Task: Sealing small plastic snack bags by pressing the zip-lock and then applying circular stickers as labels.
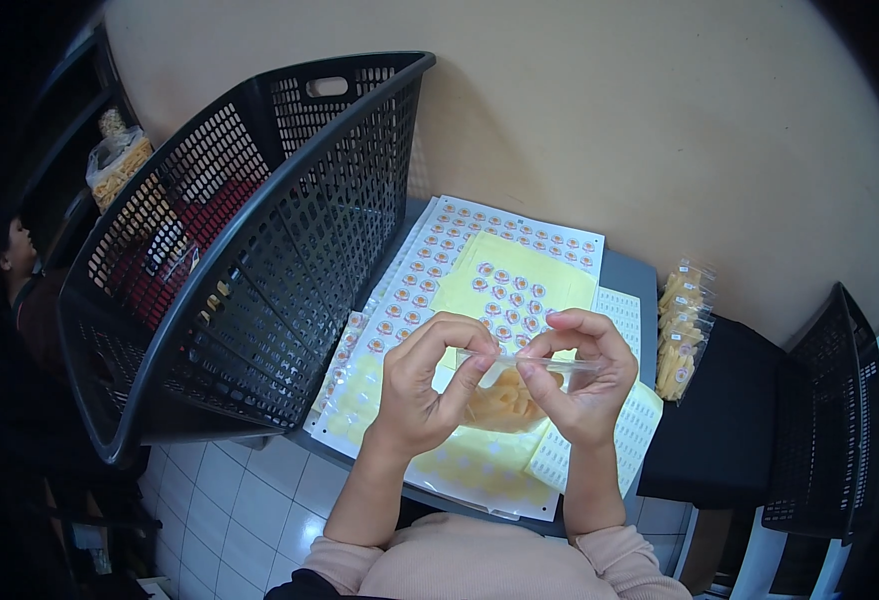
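My left hand (422, 385) and my right hand (592, 388) pinch the top edge of a clear plastic bag (505, 405), thumbs toward me. Pale yellow pieces of food show inside the bag, which hangs between my hands above the table. Under it lie sheets of round stickers (420, 270), with a yellow backing sheet (470, 275) on top that still carries several stickers. A sheet of small printed labels (632, 430) lies beside my right wrist, its edge curling.
A large black perforated basket (330, 230) leans at the left, with red and yellow items inside. Filled clear bags (682, 335) lie in a row on a black surface (720, 430) at the right, near another black basket (830, 430). A person (22, 260) is at far left.
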A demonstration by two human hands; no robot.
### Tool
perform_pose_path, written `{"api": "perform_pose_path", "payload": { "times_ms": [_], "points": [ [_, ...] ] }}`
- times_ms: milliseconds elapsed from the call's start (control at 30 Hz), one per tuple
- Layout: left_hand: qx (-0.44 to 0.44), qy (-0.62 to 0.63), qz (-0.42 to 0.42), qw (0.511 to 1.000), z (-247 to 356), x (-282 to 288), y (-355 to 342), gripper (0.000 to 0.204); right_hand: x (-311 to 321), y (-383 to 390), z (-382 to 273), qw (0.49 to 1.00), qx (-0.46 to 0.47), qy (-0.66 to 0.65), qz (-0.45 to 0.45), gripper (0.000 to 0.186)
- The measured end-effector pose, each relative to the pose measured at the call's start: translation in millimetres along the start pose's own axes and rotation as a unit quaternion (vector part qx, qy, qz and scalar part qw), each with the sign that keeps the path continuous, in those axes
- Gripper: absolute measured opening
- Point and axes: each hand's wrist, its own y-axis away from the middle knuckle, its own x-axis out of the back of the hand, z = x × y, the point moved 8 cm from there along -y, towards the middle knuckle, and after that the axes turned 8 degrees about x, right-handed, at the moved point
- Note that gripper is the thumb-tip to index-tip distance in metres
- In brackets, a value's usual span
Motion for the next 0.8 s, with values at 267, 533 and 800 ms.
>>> {"api": "perform_pose_path", "payload": {
  "times_ms": [267,533,800],
  "points": [
    [-0.016,0.0,-0.053,0.998,2,-6,-2,0.01,-1,-1,2,1.0,-0.012,-0.005,-0.01,0.033],
    [-0.009,-0.025,-0.038,0.999,1,-5,-1,0.01,-4,-3,-1,0.999,0.03,0.006,-0.018,0.033],
    [-0.036,-0.026,-0.039,0.998,3,-5,0,0.01,-8,-2,-2,0.999,0.028,0.005,-0.033,0.036]
  ]
}}
